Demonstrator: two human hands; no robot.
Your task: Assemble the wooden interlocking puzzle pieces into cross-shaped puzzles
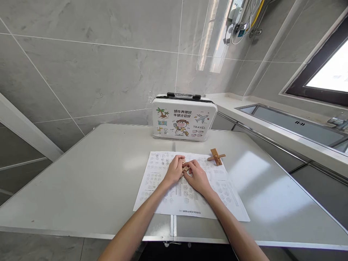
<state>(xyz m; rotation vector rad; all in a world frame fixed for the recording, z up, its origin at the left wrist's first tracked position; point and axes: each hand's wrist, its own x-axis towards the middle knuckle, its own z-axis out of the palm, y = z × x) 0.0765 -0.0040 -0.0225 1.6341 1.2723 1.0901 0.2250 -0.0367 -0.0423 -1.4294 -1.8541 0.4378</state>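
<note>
My left hand (pixel 175 170) and my right hand (pixel 198 177) meet over a printed sheet (pixel 160 203). Between their fingertips are small light-brown wooden puzzle pieces (pixel 185 169), partly covered by the fingers. Both hands have curled fingers closed on these pieces; how the pieces fit together cannot be made out. On the sheet's far right corner rests a brown wooden cross-shaped puzzle (pixel 216 157), apart from my right hand. Rows of small line diagrams fill the paper, and its heading lies along the near edge.
A white cartoon-printed case (pixel 185 125) in clear plastic stands at the back of the grey folding table (pixel 108 174), against the tiled wall. A seam runs down the table's middle. To the right is a counter with a sink (pixel 293 123), below a window.
</note>
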